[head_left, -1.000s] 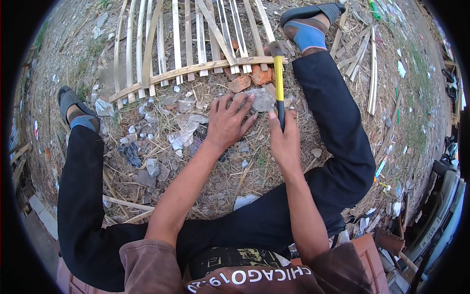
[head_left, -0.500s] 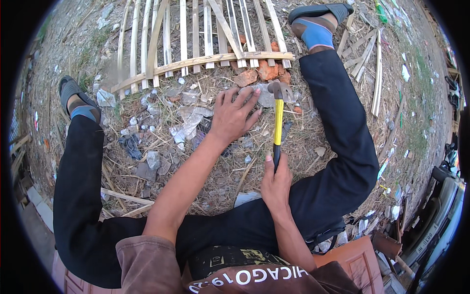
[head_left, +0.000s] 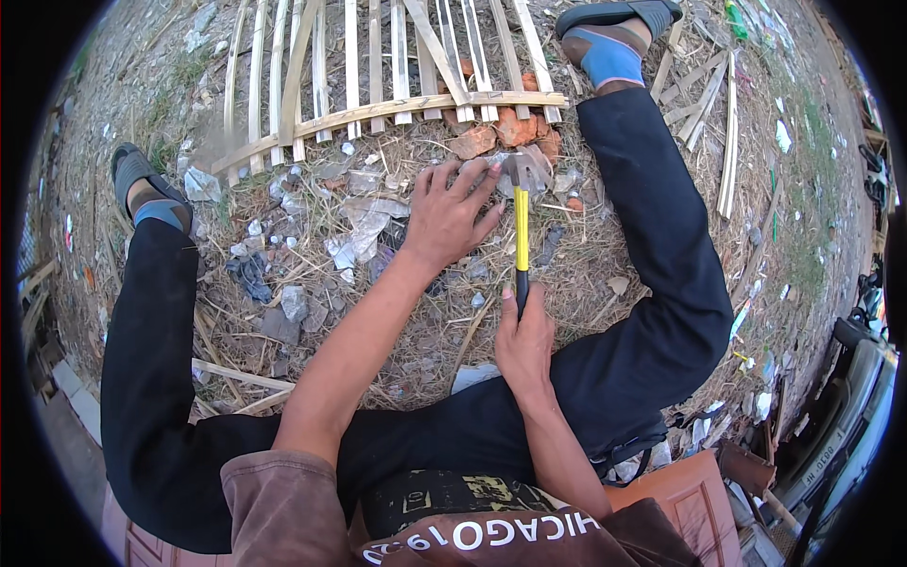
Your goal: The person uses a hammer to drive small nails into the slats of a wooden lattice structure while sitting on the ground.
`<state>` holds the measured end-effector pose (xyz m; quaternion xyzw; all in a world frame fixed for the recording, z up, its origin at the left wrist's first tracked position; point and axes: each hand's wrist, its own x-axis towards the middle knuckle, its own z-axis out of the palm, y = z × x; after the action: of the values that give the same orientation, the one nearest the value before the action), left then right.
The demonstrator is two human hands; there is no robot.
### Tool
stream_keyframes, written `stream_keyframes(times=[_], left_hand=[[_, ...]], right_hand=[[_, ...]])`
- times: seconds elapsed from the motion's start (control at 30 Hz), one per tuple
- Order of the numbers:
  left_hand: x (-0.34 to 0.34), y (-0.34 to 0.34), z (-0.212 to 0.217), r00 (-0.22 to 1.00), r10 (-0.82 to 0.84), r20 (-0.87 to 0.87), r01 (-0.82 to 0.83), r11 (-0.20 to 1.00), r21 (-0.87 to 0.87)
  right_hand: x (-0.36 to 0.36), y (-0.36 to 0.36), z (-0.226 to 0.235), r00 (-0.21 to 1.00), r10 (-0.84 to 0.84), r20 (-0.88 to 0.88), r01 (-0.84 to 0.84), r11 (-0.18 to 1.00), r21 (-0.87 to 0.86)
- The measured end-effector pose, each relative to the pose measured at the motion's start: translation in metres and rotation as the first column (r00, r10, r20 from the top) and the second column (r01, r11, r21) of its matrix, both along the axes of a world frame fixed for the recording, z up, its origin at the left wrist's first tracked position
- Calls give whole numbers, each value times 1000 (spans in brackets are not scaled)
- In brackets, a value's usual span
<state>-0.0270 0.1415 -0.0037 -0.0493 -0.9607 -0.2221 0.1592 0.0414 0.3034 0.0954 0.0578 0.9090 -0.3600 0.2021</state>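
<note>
In my right hand (head_left: 525,335) is a hammer (head_left: 521,227) with a yellow and black handle, its fingers wrapped round the black grip. The metal hammer head (head_left: 517,170) is down over a pale grey stone (head_left: 537,170), close beside my left fingertips. My left hand (head_left: 448,213) reaches to the near side of that stone, palm down, thumb apart and fingers spread and slightly bent. Whether its fingertips press on anything small cannot be made out. Just beyond lie broken orange brick pieces (head_left: 472,143).
A frame of thin wooden slats (head_left: 351,66) with a crosspiece (head_left: 378,115) lies ahead. Loose slats (head_left: 727,142) are on the right. My legs stretch out on both sides over ground strewn with straw, stones and plastic scraps (head_left: 368,227). A reddish panel (head_left: 675,506) is at the lower right.
The hammer head has moved left and slightly farther away, toward my left fingertips. My right hand has shifted a little left and away from me. My left hand stays nearly in place.
</note>
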Motion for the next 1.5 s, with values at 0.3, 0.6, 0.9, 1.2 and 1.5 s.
stream_keyframes(times=[0.3,0.6,0.9,1.2,1.5], left_hand=[[0,-1,1,1000,7,-1,-7,1000,8],[0,-2,-1,1000,13,-23,-12,1000,10],[2,0,-2,1000,21,-16,-21,1000,11],[1,0,-6,999,30,-26,-29,999,20],[-3,6,7,999,36,6,-36,999,-13]], right_hand=[[-2,-3,-1,999,-27,-35,26,999,-27],[-2,-3,-2,1000,-20,6,20,1000,-6],[3,-5,-5,999,-26,-45,24,999,-49],[2,-6,-16,1000,-1,6,1,999,-37],[-1,-1,4,985,-164,-47,159,983,-96]])
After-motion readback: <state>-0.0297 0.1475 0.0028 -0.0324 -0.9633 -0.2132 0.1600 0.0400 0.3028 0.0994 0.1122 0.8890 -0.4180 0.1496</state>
